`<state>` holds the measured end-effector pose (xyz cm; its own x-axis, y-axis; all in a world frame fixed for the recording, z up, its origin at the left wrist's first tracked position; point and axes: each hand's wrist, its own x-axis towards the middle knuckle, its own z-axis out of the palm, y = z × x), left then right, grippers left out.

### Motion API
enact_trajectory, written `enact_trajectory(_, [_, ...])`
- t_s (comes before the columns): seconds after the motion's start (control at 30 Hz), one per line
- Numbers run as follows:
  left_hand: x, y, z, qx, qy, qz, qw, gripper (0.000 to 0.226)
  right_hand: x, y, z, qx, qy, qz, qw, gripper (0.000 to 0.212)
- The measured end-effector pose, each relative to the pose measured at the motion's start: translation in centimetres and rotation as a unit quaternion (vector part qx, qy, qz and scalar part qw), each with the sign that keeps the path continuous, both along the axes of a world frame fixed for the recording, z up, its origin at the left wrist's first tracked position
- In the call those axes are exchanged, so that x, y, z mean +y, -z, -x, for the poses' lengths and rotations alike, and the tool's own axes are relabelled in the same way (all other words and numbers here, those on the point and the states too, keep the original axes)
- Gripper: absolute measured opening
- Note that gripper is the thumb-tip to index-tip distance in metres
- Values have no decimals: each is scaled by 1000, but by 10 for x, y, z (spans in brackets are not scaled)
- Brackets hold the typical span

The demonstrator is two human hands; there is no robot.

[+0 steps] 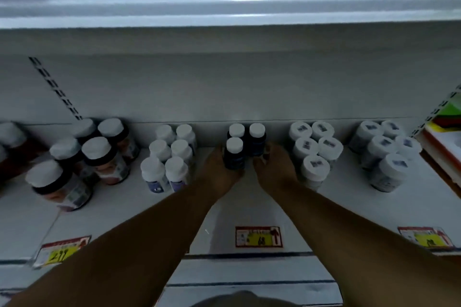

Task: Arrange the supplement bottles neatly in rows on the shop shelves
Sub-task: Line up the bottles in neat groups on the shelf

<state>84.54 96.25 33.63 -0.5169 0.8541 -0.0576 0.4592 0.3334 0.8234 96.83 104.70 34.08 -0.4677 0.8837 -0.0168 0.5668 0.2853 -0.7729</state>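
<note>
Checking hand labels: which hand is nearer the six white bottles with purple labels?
Left. The left hand sits just right of the white bottles with purple labels; the right hand is farther right, beyond the dark blue bottles.

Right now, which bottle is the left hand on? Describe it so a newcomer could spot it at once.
On the lower shelf, find the three dark bottles at centre, above the middle price tag. The front dark bottle stands nearest the shelf edge, with the left hand against its side. Its neighbouring groups are pale or brown-bodied; this one is dark blue with a plain white cap.
</note>
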Motion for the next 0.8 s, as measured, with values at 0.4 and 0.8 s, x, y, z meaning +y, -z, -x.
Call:
enact_trajectory(0.4, [16, 4, 12, -21, 35, 12, 999, 44, 8, 4, 19, 8, 48, -10, 999, 34])
enact_trajectory(0.8, [-49, 17, -10, -40, -10, 13, 999, 73, -53, 13, -3, 13, -39, -57, 998, 12])
